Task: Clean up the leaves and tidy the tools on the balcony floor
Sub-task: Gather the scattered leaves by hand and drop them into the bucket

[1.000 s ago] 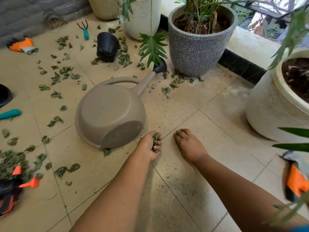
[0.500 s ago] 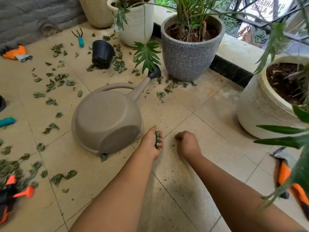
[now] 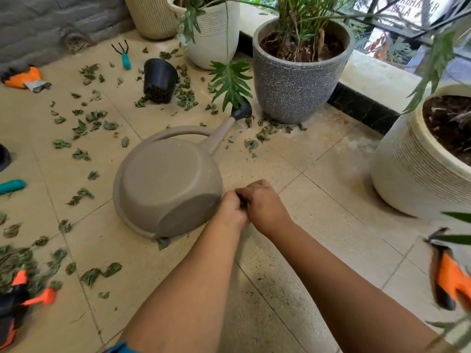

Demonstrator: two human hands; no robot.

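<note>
Gathering step, hands low over the tiled floor (image 3: 318,225). The left hand (image 3: 230,212) is fisted, with dark leaf scraps just visible at the gap where it meets the right; I judge it holds a small wad of leaves. The right hand (image 3: 265,205) is curled too and pressed knuckle-to-knuckle against the left. Whether it carries its own scraps or is only tucking them in, I cannot tell.

Both hands sit just beside the tipped watering can (image 3: 165,187), which lies on its side with the spout (image 3: 224,131) pointing toward the grey speckled pot (image 3: 293,93).

Most loose leaves (image 3: 84,128) remain scattered left of the can, with more near the overturned black nursery pot (image 3: 159,80) and along the foot of the grey pot. One leaf (image 3: 163,242) is pinned under the can's rim. Tools lie apart: a teal hand rake (image 3: 125,57) far back, a teal handle (image 3: 12,186) at the left edge.

Judgement on doing this well:
- Consolidate into one hand, so the other is free to sweep.
- Keep the fist closed over the top; dry scraps would likely crumble and sift out.
- Stand the can upright before chasing the pinned leaf.
- Rake leaves into piles with a flat palm instead of picking singly.
</note>
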